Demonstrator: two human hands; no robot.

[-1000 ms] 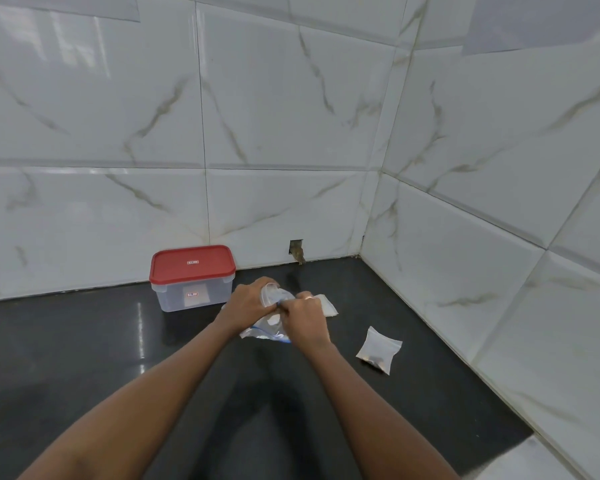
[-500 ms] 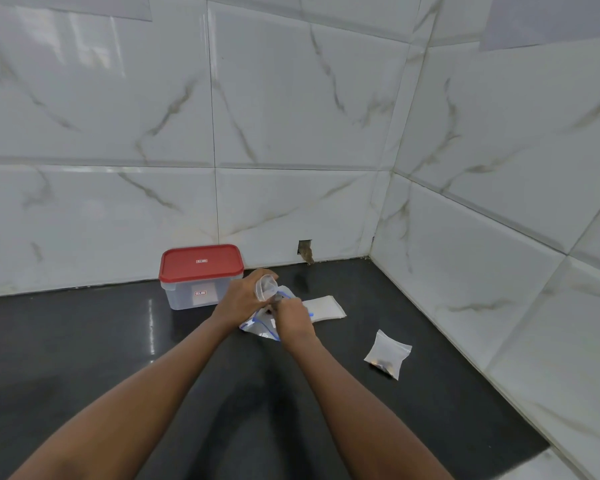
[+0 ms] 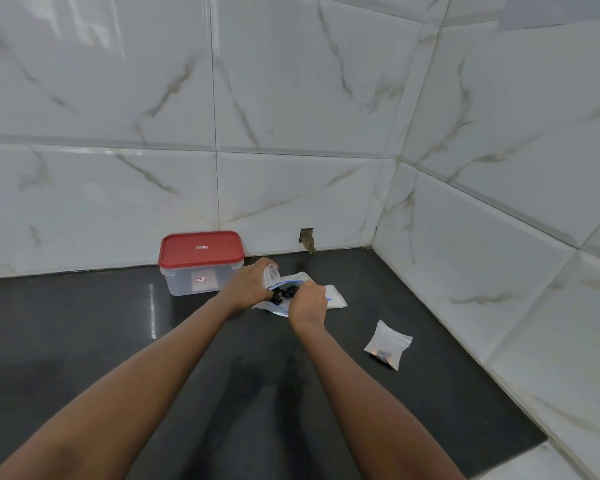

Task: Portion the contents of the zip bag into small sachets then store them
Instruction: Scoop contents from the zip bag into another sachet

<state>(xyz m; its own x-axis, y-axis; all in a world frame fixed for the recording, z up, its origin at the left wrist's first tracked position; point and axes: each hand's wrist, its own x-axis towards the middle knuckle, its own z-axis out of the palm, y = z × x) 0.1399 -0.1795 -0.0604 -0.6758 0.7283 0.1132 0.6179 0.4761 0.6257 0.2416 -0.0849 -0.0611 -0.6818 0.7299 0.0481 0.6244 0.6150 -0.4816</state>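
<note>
Centrally, head view: the left hand (image 3: pixel 248 287) grips a small clear sachet (image 3: pixel 270 273), lifted and tilted with its mouth toward the right hand (image 3: pixel 307 301), presumably so that it stays open for filling. The right hand's fingers curl down on a cluster of dark pieces (image 3: pixel 284 292) just beside that mouth; they appear to pinch the pieces, though the fingertips are hidden. Beneath both hands the zip bag (image 3: pixel 335 299) lies flat on the black counter (image 3: pixel 84 323), keeping the supply directly under the transfer, where dropped pieces would likely land on it. One filled sachet (image 3: pixel 388 344) lies apart to the right, out of the working zone. A lidded box (image 3: pixel 201 261) stands against the tiled wall (image 3: pixel 291 185), closed, probably the storage place; portioning seems to be at an early stage.
</note>
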